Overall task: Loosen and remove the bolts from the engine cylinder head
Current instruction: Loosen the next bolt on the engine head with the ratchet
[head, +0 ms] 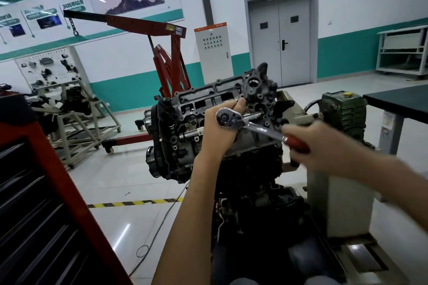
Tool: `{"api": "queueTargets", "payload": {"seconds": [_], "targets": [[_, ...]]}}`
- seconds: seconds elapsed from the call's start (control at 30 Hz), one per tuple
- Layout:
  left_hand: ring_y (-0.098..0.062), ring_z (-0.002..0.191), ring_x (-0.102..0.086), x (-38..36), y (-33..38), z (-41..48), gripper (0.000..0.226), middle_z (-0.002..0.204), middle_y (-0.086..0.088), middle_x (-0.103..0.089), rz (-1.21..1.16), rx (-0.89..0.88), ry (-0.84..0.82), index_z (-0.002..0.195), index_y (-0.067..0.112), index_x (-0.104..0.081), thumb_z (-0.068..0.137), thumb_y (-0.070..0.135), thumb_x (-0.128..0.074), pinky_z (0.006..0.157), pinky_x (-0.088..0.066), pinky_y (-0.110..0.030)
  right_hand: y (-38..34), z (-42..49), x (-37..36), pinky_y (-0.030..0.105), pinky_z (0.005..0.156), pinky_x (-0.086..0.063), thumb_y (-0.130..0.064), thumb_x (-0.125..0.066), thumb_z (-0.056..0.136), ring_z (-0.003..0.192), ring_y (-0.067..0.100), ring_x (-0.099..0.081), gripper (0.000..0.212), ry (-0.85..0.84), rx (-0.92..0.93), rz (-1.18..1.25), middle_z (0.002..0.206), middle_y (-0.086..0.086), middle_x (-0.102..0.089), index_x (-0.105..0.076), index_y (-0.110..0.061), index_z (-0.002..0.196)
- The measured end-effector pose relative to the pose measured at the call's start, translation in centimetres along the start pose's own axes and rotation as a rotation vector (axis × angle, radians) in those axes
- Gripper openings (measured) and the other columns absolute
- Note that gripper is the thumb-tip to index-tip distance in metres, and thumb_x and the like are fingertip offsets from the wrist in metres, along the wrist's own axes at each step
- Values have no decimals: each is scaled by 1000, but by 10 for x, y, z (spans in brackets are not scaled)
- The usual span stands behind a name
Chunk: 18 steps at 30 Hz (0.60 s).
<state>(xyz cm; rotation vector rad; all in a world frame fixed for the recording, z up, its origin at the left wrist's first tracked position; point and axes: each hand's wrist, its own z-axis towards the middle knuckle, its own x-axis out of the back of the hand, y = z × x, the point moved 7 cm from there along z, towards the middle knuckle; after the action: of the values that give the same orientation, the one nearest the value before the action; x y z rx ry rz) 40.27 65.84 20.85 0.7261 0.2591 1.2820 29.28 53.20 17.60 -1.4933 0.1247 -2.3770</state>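
Cylinder head (208, 99): mid-frame on the engine, face tilted up for access.
Ratchet (228, 118): drive end probably on a bolt, hidden by the palm.
Left hand (220, 136): fingers curl round the ratchet's drive end to steady it.
Right hand (310, 140), blurred: fingers grip the red handle (297, 143) for leverage.

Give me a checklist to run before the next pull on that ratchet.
1. Pulling grip: right hand holds the red ratchet handle. Ok.
2. Support: left hand sits right behind the ratchet head. Ok.
3. Socket seated squarely on a bolt: cannot tell, hidden behind the ratchet head and left hand.
4. Access: cylinder head faces the person, nothing covering it. Ok.
5. Ratchet direction set to loosen: cannot tell.
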Motion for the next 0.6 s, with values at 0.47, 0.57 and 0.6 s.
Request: {"api": "queueTargets", "payload": {"seconds": [0.47, 0.57, 0.6], "targets": [[-4, 45, -20, -5, 0, -5, 48, 51, -4, -25, -61, 34, 195, 54, 3, -34, 98, 13, -52, 45, -20, -16, -64, -16, -107, 21, 39, -41, -2, -58, 82, 38, 10, -44, 26, 298, -263, 756, 53, 4, -45, -45, -24, 74], [-4, 44, -24, -1, -4, -2, 50, 47, 7, -29, -43, 47, 99, 52, 8, -35, 97, 15, -54, 46, -22, -18, -32, -19, -66, 15, 41, -34, -6, -60, 78, 38, 9, -40, 24, 194, -170, 419, 55, -1, -45, -45, -25, 78], [-6, 44, -25, -1, -3, 0, 51, 47, 5, -31, -15, 40, 59, 51, 5, -36, 97, 15, -54, 45, -22, -20, -20, -17, -46, 17, 42, -38, -7, -61, 78, 39, 9, -44, 24, 145, -122, 300, 55, -2, -49, -47, -25, 80]]}}
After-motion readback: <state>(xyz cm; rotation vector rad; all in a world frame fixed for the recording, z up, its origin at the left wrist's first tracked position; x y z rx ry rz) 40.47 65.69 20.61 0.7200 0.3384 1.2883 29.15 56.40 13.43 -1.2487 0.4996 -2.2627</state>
